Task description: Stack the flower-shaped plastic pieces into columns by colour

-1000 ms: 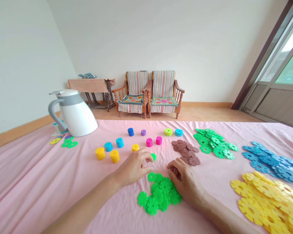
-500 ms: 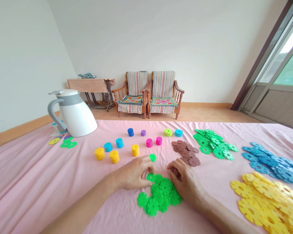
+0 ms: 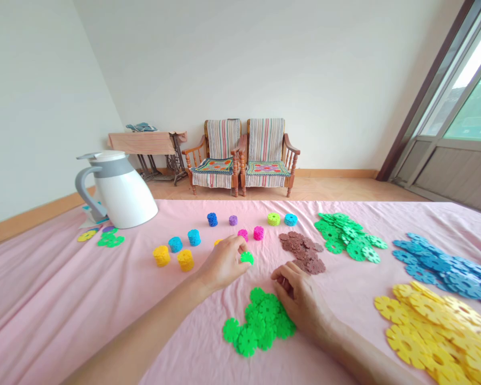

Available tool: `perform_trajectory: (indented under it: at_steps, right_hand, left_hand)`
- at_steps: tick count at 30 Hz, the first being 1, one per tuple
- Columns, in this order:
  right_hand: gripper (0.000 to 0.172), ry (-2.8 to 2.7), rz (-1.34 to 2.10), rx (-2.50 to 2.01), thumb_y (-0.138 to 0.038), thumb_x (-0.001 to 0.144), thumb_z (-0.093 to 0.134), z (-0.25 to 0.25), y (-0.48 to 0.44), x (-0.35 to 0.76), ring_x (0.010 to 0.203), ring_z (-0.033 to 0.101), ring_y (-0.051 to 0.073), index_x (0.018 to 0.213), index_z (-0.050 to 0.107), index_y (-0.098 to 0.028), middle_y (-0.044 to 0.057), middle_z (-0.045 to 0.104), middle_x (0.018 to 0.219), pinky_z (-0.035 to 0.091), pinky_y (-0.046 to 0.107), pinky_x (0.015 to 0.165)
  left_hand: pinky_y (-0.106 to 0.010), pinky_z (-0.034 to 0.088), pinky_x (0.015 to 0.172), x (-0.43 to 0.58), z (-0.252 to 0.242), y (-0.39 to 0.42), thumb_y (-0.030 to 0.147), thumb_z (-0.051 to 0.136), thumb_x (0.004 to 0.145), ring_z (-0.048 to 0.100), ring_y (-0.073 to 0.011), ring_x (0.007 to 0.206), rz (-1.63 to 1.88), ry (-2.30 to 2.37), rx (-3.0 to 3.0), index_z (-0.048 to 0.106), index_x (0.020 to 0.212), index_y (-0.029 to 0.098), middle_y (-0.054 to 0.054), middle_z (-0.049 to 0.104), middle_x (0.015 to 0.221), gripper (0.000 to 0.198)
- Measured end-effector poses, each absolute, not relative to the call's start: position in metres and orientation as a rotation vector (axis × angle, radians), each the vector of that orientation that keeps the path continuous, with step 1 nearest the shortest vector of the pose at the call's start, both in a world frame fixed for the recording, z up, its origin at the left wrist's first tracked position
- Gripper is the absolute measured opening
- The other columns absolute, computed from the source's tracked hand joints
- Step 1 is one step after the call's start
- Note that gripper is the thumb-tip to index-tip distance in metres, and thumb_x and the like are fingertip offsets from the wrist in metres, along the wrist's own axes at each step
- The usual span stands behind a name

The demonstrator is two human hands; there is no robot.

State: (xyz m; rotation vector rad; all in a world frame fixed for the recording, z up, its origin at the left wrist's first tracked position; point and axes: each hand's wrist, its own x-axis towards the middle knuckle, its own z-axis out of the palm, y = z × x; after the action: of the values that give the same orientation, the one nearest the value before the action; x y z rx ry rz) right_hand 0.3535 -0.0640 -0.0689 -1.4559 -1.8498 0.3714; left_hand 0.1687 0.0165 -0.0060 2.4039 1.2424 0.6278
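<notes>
My left hand point(image 3: 224, 263) reaches forward over the cloth, its thumb and fingers closed around the edge of a bright green notched disc point(image 3: 247, 258). Whether one disc or a small stack lies there cannot be made out. Nearer to me is a loose pile of bright green discs point(image 3: 260, 323). At the right edge of that pile rests my right hand point(image 3: 302, 297), fingers curled in; what is inside them, if anything, is hidden. Behind my left hand a yellow stack point(image 3: 217, 242) is mostly covered, and a pink stack point(image 3: 243, 234) partly.
Short stacks of yellow point(image 3: 161, 256), light blue point(image 3: 194, 237), dark blue point(image 3: 212, 219) and lime discs point(image 3: 273, 218) stand ahead. Brown point(image 3: 302, 248), green point(image 3: 347, 235), blue point(image 3: 444, 264) and yellow piles point(image 3: 433, 326) spread rightward. A white jug point(image 3: 124, 192) stands at left.
My left hand has moved forward from the near green pile to the single green disc. A disc at the pile's far edge has gone from there. My right hand has barely moved.
</notes>
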Motion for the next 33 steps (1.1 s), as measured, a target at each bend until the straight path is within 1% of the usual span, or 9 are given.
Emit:
perform_trajectory:
  at_steps: [4, 10, 17, 21, 23, 25, 27, 29, 33]
  right_hand:
    - [0.012, -1.843, 0.371, -1.449, -0.011, 0.080, 0.046, -0.070, -0.064, 0.354, 0.060, 0.050, 0.012, 0.081, 0.056, -0.019, 0.001, 0.054, 0.073, 0.037, 0.023, 0.054]
    - [0.013, -1.845, 0.369, -1.445, -0.010, 0.080, 0.046, -0.069, -0.064, 0.353, 0.060, 0.051, 0.012, 0.081, 0.056, -0.019, 0.001, 0.054, 0.074, 0.037, 0.024, 0.056]
    - [0.013, -1.846, 0.382, -1.458, -0.011, 0.081, 0.046, -0.067, -0.065, 0.354, 0.060, 0.051, 0.012, 0.081, 0.056, -0.019, 0.001, 0.054, 0.074, 0.037, 0.023, 0.055]
    - [0.013, -1.843, 0.382, -1.453, -0.011, 0.081, 0.046, -0.067, -0.065, 0.354, 0.061, 0.051, 0.012, 0.081, 0.056, -0.019, 0.001, 0.054, 0.074, 0.037, 0.023, 0.055]
    - [0.012, -1.847, 0.384, -1.450, -0.011, 0.081, 0.046, -0.068, -0.065, 0.354, 0.061, 0.050, 0.012, 0.081, 0.056, -0.019, 0.001, 0.053, 0.074, 0.037, 0.023, 0.055]
    - [0.012, -1.849, 0.379, -1.452, -0.011, 0.081, 0.047, -0.069, -0.064, 0.354, 0.060, 0.050, 0.012, 0.080, 0.055, -0.019, 0.000, 0.053, 0.073, 0.036, 0.023, 0.055]
    - [0.011, -1.851, 0.380, -1.457, -0.011, 0.081, 0.047, -0.070, -0.064, 0.354, 0.060, 0.049, 0.012, 0.080, 0.056, -0.019, 0.000, 0.052, 0.072, 0.036, 0.023, 0.055]
    - [0.011, -1.850, 0.385, -1.459, -0.011, 0.080, 0.048, -0.070, -0.064, 0.354, 0.060, 0.049, 0.012, 0.080, 0.056, -0.018, 0.000, 0.052, 0.073, 0.036, 0.024, 0.055]
    - [0.011, -1.842, 0.381, -1.467, -0.012, 0.081, 0.048, -0.071, -0.064, 0.354, 0.060, 0.050, 0.012, 0.080, 0.056, -0.018, 0.000, 0.052, 0.073, 0.036, 0.024, 0.056]
  left_hand:
    - [-0.023, 0.039, 0.055, 0.175, -0.008, 0.020, 0.010, 0.064, 0.062, 0.057, -0.0159, 0.064, 0.611, 1.286, 2.413, 0.054, 0.074, 0.019, 0.003, 0.055, 0.067, 0.018]
    - [-0.024, 0.040, 0.058, 0.177, -0.014, 0.026, 0.009, 0.065, 0.061, 0.058, -0.0172, 0.067, 0.588, 1.311, 2.434, 0.054, 0.072, 0.019, 0.002, 0.058, 0.070, 0.019]
    - [-0.025, 0.040, 0.059, 0.176, -0.021, 0.029, 0.011, 0.064, 0.063, 0.059, -0.0185, 0.070, 0.552, 1.280, 2.457, 0.055, 0.071, 0.018, 0.001, 0.060, 0.072, 0.014]
    - [-0.026, 0.041, 0.063, 0.173, -0.013, 0.022, 0.011, 0.062, 0.065, 0.059, -0.0203, 0.079, 0.563, 1.242, 2.474, 0.056, 0.078, 0.018, -0.002, 0.061, 0.083, 0.016]
    - [-0.025, 0.040, 0.064, 0.166, -0.004, 0.013, 0.012, 0.061, 0.067, 0.058, -0.0191, 0.078, 0.555, 1.204, 2.484, 0.056, 0.079, 0.018, -0.002, 0.060, 0.086, 0.014]
    - [-0.023, 0.039, 0.060, 0.156, 0.004, 0.002, 0.013, 0.063, 0.068, 0.057, -0.0160, 0.070, 0.479, 1.116, 2.490, 0.056, 0.075, 0.018, 0.001, 0.059, 0.080, 0.011]
    - [-0.022, 0.038, 0.057, 0.143, 0.011, -0.009, 0.014, 0.068, 0.066, 0.055, -0.0134, 0.064, 0.311, 0.961, 2.464, 0.058, 0.075, 0.019, 0.004, 0.058, 0.076, 0.014]
    - [-0.021, 0.037, 0.055, 0.131, 0.015, -0.019, 0.014, 0.071, 0.064, 0.053, -0.0117, 0.061, 0.152, 0.851, 2.384, 0.060, 0.081, 0.020, 0.005, 0.057, 0.077, 0.021]
    - [-0.020, 0.038, 0.060, 0.118, 0.012, -0.035, 0.010, 0.075, 0.060, 0.051, -0.0120, 0.067, 0.047, 0.761, 2.346, 0.062, 0.091, 0.023, 0.005, 0.056, 0.082, 0.035]
